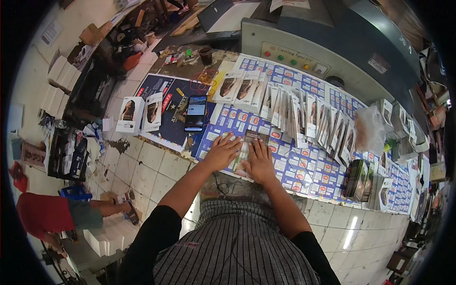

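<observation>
My left hand (224, 152) lies with its fingers stretched out on the near edge of the work table. Beside it, my right hand (259, 164) rests flat, fingers extended. Under and between them is a flat printed card piece (256, 136), brown at its far end and pale with some green nearer me; my hands partly cover it, so its full shape is hidden. Both hands press on it from above and grasp nothing. Just beyond my left hand lies a black phone (195, 113) with its screen lit.
Blue printed sheets (294, 175) cover the table. White printed packets stand in a long row (311, 114), with stacks (237, 88) at the back. Two piles (130, 114) sit left, dark packets (358, 180) right. A grey machine (294, 52) borders the far side. A person in red (45, 213) bends at lower left.
</observation>
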A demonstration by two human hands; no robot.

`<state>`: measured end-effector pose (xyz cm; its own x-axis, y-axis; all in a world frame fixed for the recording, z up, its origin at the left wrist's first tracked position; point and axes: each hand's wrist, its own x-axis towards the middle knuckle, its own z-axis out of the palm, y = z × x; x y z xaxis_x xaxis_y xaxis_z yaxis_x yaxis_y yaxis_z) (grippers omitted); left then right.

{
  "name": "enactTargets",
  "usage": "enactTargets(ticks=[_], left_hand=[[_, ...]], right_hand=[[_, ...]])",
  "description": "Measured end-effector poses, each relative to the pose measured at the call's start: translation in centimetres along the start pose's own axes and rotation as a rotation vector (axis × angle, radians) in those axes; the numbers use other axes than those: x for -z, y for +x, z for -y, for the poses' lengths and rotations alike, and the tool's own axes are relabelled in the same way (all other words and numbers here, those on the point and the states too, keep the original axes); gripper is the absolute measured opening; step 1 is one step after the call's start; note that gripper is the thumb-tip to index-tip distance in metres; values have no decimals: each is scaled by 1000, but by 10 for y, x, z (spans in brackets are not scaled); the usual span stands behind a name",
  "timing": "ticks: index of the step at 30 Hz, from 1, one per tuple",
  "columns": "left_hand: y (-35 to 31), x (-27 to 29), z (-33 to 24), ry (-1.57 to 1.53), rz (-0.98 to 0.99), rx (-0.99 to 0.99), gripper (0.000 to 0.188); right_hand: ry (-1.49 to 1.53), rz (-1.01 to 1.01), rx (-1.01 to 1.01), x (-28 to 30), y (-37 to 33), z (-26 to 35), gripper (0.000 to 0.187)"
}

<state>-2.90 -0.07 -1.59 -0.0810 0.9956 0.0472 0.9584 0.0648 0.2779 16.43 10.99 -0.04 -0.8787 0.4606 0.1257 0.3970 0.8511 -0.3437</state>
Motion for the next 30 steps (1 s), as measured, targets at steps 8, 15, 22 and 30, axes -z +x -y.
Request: enactTargets(ticks=[8,15,22,30], left_hand=[[-3,5,-2,-27,76,29,52],[-1,9,0,-23,105,22,67],[-2,12,0,12,152,36,58],[0,13,3,-61,166,21,55]], right_hand=[[-60,-56,16,-8,1,2,56],[-18,-46,-20,-8,4,0,56],[85,-36,-5,2,-3,-9,57],[-81,-11,-62,-11,8,11,61]])
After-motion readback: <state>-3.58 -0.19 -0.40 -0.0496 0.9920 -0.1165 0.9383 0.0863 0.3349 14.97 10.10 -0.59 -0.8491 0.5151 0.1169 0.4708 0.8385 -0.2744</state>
